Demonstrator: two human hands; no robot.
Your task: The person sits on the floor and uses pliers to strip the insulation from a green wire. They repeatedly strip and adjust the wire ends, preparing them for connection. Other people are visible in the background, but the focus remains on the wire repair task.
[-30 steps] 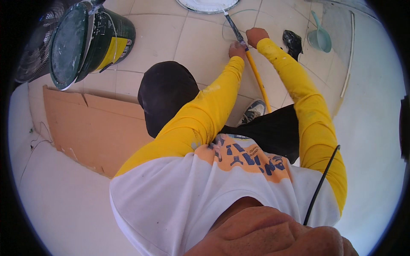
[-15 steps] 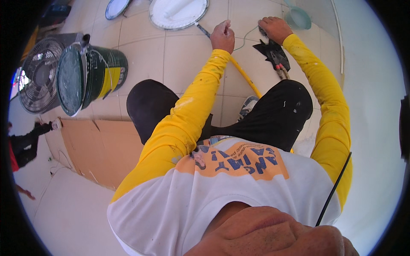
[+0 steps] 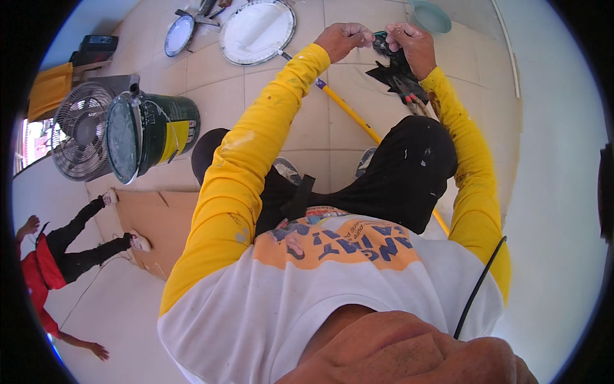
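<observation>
My left hand (image 3: 347,40) and my right hand (image 3: 416,48) are raised at the top of the view, fingertips close to each other and curled in pinches. Whatever they hold is too small to make out; a dark green item (image 3: 380,40) shows between them. Below my right hand lie black pieces (image 3: 380,77) with red-tipped tools (image 3: 412,99). A yellow pole (image 3: 349,109) with a dark upper section lies diagonally on the floor, running behind my left arm toward a round lid (image 3: 256,29) coated with white material.
A dark green bucket (image 3: 150,134) stands beside a fan (image 3: 80,125). Cardboard (image 3: 150,227) lies along the left. A co-worker in red (image 3: 39,272) is at the left edge. A pale green dipper (image 3: 430,16), a smaller lid (image 3: 179,35) and hand tools (image 3: 208,13) rest farther off.
My hands have left the pole, moved up and come close together with fingers pinched. The pole stays on the floor. The co-worker has come further into view at the left.
</observation>
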